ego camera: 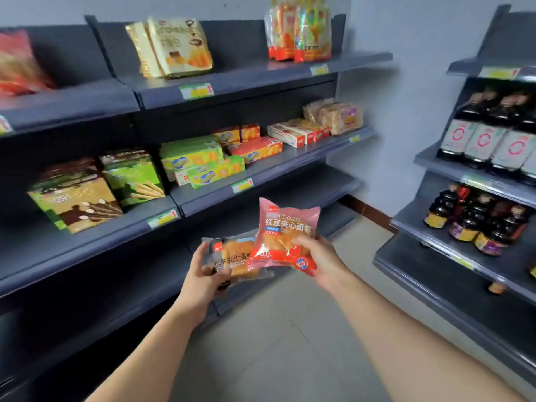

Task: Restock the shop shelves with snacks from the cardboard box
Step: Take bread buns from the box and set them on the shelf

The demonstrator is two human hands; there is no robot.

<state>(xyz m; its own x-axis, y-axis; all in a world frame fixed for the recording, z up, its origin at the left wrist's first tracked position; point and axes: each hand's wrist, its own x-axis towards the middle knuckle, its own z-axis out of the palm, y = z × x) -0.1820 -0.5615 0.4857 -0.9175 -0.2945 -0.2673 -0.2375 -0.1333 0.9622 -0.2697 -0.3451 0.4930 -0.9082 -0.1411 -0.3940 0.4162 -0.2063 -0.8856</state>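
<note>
Head | right grip (322,259) pinches pink packet (285,227) upright | left grip (203,274) holds grey packet (233,255) sideways

— What are the walls like?
— Pale grey-blue walls (391,111), plain and softly, evenly lit.
— And underfoot?
— A light grey floor (290,343) with faint joint lines. A dark reddish-brown skirting board (368,211) runs along the foot of the far wall.
— Furniture?
— Two runs of dark grey metal shelving. The long unit (87,248) stands on the left with its back panels to the wall, and the second unit (435,274) stands on the right. An aisle of floor lies between them. Yellow-and-green price labels (196,91) sit on the shelves' front edges.
</note>
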